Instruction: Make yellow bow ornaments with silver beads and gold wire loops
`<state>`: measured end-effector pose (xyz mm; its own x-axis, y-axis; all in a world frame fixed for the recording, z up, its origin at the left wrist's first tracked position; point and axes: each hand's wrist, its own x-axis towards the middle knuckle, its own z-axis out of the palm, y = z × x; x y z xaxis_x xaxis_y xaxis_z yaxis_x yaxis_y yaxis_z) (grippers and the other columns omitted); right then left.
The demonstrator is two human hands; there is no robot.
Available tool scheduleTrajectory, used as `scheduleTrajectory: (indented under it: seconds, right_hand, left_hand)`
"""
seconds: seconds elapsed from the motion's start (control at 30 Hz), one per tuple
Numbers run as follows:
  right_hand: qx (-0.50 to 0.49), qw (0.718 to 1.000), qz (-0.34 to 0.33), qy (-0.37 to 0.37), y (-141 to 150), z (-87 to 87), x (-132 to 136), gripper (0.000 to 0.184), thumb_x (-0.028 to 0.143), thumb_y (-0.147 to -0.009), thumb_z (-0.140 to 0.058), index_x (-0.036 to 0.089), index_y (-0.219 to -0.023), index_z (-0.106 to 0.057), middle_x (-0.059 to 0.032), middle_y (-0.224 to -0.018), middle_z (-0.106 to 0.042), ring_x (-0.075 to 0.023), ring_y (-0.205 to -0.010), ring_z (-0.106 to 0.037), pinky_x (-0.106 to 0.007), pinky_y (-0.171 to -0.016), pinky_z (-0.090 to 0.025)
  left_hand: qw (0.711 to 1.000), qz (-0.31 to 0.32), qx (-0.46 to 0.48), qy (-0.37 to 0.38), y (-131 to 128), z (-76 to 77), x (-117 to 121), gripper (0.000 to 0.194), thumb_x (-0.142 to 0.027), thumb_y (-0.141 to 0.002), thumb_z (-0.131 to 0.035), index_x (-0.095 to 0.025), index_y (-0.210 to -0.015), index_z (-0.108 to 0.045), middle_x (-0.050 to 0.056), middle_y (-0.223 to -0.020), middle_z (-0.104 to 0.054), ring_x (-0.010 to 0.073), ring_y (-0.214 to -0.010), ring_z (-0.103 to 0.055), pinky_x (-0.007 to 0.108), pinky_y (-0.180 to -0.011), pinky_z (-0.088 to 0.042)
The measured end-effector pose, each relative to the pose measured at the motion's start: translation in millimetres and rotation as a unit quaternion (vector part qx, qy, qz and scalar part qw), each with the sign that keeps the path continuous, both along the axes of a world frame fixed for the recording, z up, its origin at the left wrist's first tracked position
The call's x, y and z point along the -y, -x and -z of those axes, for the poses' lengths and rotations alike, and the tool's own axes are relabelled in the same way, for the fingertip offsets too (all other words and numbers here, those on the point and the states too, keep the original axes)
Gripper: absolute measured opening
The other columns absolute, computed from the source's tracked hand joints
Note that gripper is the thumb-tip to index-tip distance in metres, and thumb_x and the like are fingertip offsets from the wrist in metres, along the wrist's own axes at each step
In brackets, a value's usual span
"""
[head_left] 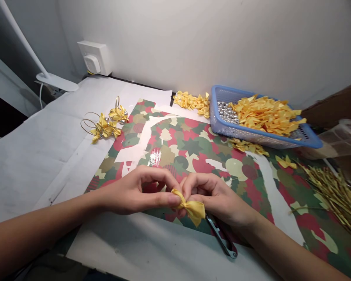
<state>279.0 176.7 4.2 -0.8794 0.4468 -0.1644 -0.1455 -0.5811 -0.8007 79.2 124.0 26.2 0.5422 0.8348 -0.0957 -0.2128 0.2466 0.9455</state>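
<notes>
A yellow ribbon bow (pixel 195 211) is held between my two hands above the front part of the patterned paper. My left hand (pixel 143 191) pinches its left loop between thumb and forefinger. The fingertips of my right hand (pixel 219 197) are closed at the bow's knot, and what else they may hold there is hidden. A slim metal hand tool (pixel 224 239) lies just below my right hand, its upper end covered by the hand.
A blue basket (pixel 231 130) holds yellow bows (pixel 266 113) and silver beads (pixel 226 111). More bows (pixel 190 100) lie by the wall. Gold rings with bows (pixel 105 127) rest at left, thin green-brown stems (pixel 336 195) at right. A white lamp base (pixel 57 82) stands at the back left.
</notes>
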Motion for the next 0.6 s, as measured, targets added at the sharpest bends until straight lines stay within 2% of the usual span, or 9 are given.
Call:
scheduleTrajectory:
  seconds: [0.33,0.47,0.6]
  right_hand:
    - [0.017,1.0,0.002,-0.012,0.8,0.6,-2.1,0.011,0.024,-0.077,-0.077,0.017,-0.076,-0.069,0.0004,-0.076,-0.069,-0.0084,-0.068,-0.065,-0.019,-0.063,-0.049]
    - [0.013,1.0,0.002,-0.006,1.1,-0.4,-1.9,0.01,0.023,-0.078,-0.077,0.017,-0.076,-0.069,0.0005,-0.076,-0.069,-0.0077,-0.069,-0.065,-0.018,-0.063,-0.049]
    - [0.008,1.0,-0.004,-0.002,1.6,-1.2,-2.3,0.008,0.021,-0.078,-0.076,0.016,-0.076,-0.07,0.0007,-0.076,-0.069,-0.0073,-0.069,-0.066,-0.018,-0.063,-0.049]
  left_hand:
    - [1.0,0.004,0.005,-0.001,1.2,0.6,-1.9,0.009,-0.01,-0.087,-0.058,-0.014,-0.082,-0.064,0.003,-0.081,-0.067,0.0095,-0.071,-0.062,0.021,-0.067,-0.051]
    - [1.0,0.002,-0.013,-0.005,1.8,2.0,-2.4,0.007,-0.012,-0.086,-0.06,-0.014,-0.081,-0.064,0.001,-0.078,-0.065,0.0091,-0.071,-0.061,0.019,-0.064,-0.049]
    - [1.0,0.011,0.006,-0.003,1.5,1.4,-2.6,0.008,-0.011,-0.086,-0.058,-0.014,-0.083,-0.064,0.003,-0.082,-0.067,0.0098,-0.072,-0.062,0.022,-0.069,-0.051]
